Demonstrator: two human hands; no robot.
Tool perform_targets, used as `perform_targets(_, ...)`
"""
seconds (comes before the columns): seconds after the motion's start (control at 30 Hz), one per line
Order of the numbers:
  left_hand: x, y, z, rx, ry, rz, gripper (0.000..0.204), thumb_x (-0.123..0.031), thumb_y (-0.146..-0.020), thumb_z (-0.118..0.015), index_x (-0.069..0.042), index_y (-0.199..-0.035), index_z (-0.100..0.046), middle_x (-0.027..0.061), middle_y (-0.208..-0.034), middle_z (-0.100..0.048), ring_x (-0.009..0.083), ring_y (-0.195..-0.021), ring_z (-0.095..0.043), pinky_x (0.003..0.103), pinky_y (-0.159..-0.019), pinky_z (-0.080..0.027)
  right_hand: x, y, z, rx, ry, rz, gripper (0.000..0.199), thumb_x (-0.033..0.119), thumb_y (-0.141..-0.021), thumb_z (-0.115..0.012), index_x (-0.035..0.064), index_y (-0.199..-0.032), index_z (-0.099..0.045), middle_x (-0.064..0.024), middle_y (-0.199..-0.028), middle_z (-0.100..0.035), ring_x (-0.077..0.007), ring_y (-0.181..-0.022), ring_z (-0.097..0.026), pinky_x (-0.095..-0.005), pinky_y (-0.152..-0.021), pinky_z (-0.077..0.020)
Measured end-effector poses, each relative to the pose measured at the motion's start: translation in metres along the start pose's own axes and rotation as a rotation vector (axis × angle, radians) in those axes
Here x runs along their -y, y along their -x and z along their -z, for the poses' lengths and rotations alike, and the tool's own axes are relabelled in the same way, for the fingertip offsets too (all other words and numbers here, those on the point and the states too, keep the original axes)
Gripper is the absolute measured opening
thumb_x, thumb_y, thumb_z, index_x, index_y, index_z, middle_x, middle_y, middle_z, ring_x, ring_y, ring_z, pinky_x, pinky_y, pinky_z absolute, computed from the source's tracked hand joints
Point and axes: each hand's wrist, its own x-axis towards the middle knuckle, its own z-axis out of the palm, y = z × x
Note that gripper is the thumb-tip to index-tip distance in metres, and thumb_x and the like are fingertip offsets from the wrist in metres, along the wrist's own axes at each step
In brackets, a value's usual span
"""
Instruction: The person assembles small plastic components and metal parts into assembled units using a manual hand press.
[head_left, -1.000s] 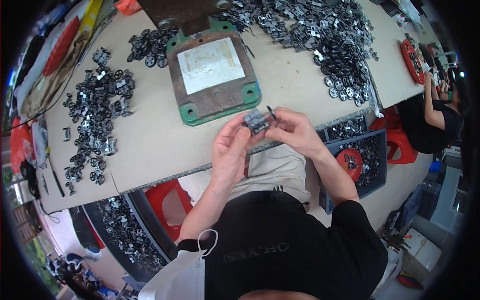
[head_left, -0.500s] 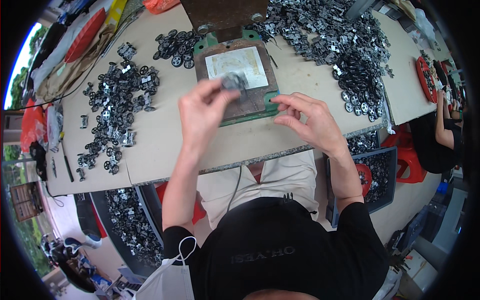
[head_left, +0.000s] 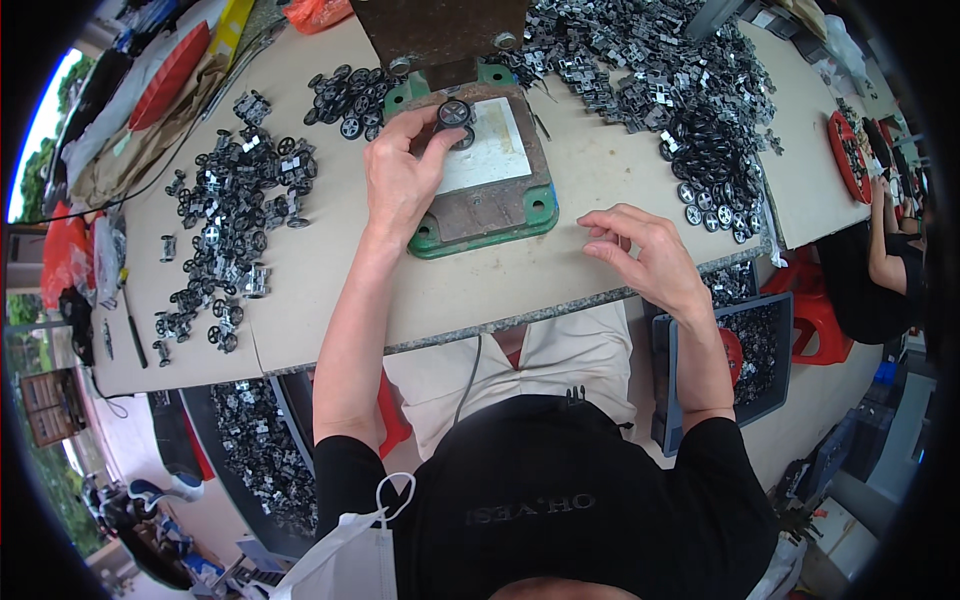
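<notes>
Fingers (head_left: pixel 425 135) pinch black wheel part (head_left: pixel 453 112) | white rectangular label (head_left: pixel 490 145) beneath

Pretty bright, even daylight over the whole table (head_left: pixel 600 190) with only soft shadows under the hands, sharp in the middle but heavy fisheye bending its edges, black vignette in the corners, and blown-out glare at far left.

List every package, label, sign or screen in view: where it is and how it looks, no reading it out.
White sheet: rectangular, pale, on the green-cornered press plate, beside the left hand holding a small black wheel part.
Orange bag: crumpled, at the table's far edge.
Framed sign: brown, far left, beyond the table.
No screens.
</notes>
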Motion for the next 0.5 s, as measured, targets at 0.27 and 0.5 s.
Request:
perform_targets(0.27, -0.009, -0.010, 0.001, 0.017, -0.029, -0.099, 0.026, -0.008, -0.070, -0.068, 0.003, -0.092, -0.063, 0.0165, -0.083, -0.063, 0.0243, -0.072, -0.062, 0.031, -0.067, -0.048, 0.033, -0.030, 0.077, -0.220, 0.225, 0.235, 0.019, 0.010, -0.076, -0.066, 0.0010, -0.092, -0.064, -0.0089, -0.075, -0.061, -0.0162, -0.062, -0.056, -0.0265, -0.056, -0.0446)
perform_targets(0.5, 0.007, 0.010, -0.003, 0.005, -0.080, -0.182, 0.027, -0.009, -0.068, -0.068, 0.003, -0.091, -0.063, 0.0158, -0.081, -0.061, 0.0272, -0.074, -0.058, 0.034, -0.068, -0.047, 0.114, -0.107, 0.196, -0.440, 0.101, 0.432, 0.020, 0.020, -0.086, -0.057, 0.0021, -0.091, -0.065, 0.0006, -0.074, -0.059, -0.0044, -0.065, -0.051, -0.0206, -0.054, -0.0409)
